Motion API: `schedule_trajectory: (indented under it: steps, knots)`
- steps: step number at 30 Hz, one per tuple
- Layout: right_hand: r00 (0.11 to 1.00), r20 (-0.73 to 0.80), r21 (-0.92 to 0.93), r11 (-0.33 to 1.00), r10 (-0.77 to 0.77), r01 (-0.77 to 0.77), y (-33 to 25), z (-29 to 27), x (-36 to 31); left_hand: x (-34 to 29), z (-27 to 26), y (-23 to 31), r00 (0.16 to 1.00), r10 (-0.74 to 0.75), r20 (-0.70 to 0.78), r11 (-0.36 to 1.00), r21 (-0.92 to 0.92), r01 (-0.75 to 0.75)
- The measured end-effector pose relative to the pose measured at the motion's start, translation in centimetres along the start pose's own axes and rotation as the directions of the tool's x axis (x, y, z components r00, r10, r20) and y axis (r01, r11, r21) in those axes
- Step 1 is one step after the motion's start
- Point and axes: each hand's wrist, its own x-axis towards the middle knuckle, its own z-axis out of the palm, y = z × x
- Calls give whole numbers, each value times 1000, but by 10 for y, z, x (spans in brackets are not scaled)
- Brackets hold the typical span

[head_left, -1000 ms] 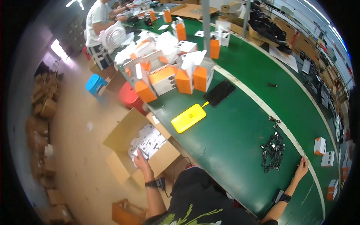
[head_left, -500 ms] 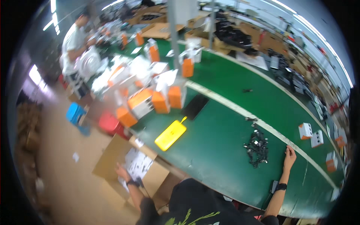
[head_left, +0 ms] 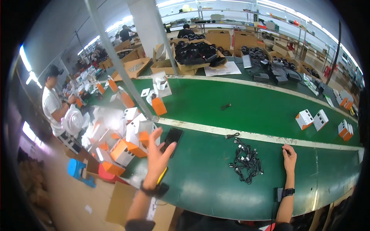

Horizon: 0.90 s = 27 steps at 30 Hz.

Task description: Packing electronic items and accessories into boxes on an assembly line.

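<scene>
Surface: long green bench (head_left: 239,111) w/ a pale stripe running lengthwise, curves w/ the lens. Factory floor around it, strip lights overhead, shelving at the back.

L hand (head_left: 158,154): raised over the near-left part of the bench, fingers spread wide, palm open, holding nothing. Dark band on the wrist. Black phone (head_left: 172,139) lies flat just past the fingertips, beside the thumb; can't tell if touching. Yellow flat item (head_left: 162,175) pokes out under the wrist, mostly hidden.

R hand (head_left: 289,156): flat on the bench at the near-right, fingers loosely down, nothing gripped. Watch on the wrist. Tangle of black cables (head_left: 246,161) lies just left of it, near but apart.

Left of L hand: heap of orange-and-white boxes (head_left: 123,144), some tipped, spilling over the bench end. Open cardboard carton (head_left: 119,204) on the floor below, blue stool (head_left: 79,171) beside it.

Far side of stripe: one small black cable (head_left: 226,106) alone, a few orange/white boxes (head_left: 312,119) at right edge. Back bench: cartons of black parts (head_left: 194,54), paper sheets, dark adapters.

Other people: one person in a white shirt (head_left: 54,107) standing at the left end, others far back. Metal pole (head_left: 123,65) crosses diagonally in front.
</scene>
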Motion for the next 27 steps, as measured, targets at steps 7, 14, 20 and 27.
schedule_trajectory:
  steps: [7, 14, 20, 27]
  knots:
    - [1000, 23, 31, 999, -14, 13, -19, 12, 2, 212, 77, -95, 809, -93, -580, 863, 358, 356]
    - [999, 10, 30, 999, 30, -30, -13, 9, -1, 241, 71, -118, 719, -159, -676, 794, 345, 500]
    - [923, 325, -174, 946, -206, 272, -108, 77, 64, 166, 79, -78, 957, -44, -288, 856, 483, 185]
    - [717, 578, -372, 657, -389, 656, -154, 254, 169, -45, 82, -12, 999, 18, -39, 932, 363, -3]
